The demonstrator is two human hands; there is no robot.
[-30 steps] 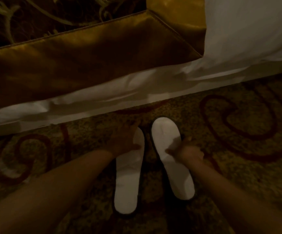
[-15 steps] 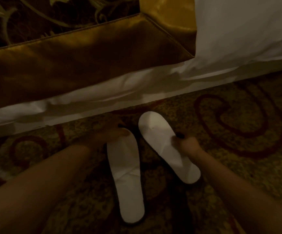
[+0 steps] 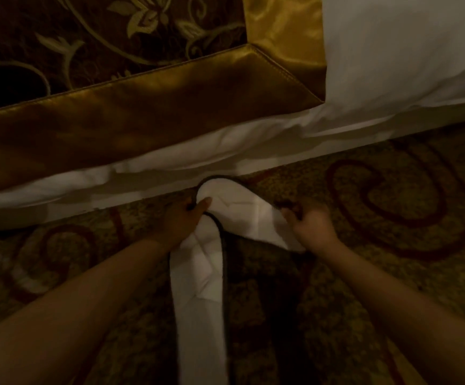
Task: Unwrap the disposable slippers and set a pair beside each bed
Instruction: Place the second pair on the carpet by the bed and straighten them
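While both white slippers are lying flat on the carpet (image 3: 378,287) hard against the bed's edge, the hands are working at their toe ends. Left hand (image 3: 178,223) is reaching in from lower left, thumb lying on top of the far slipper (image 3: 242,201) at its toe, other fingers curling at the rim, pinching it. Right hand (image 3: 312,226) is coming in from lower right, fingers curled at that slipper's right edge; blurred, so cannot tell whether they are actually gripping.

Far slipper is running diagonally, toe pointing up-left and touching the bed base. Near slipper (image 3: 198,301) is running almost straight toward the bed, toe overlapping the far one's side, heel toward the person.

Carpet is showing dark red scrolls on tan. White sheet (image 3: 184,168) is hanging below a gold satin runner (image 3: 142,112); white duvet (image 3: 392,51) at upper right. Lighting dim.
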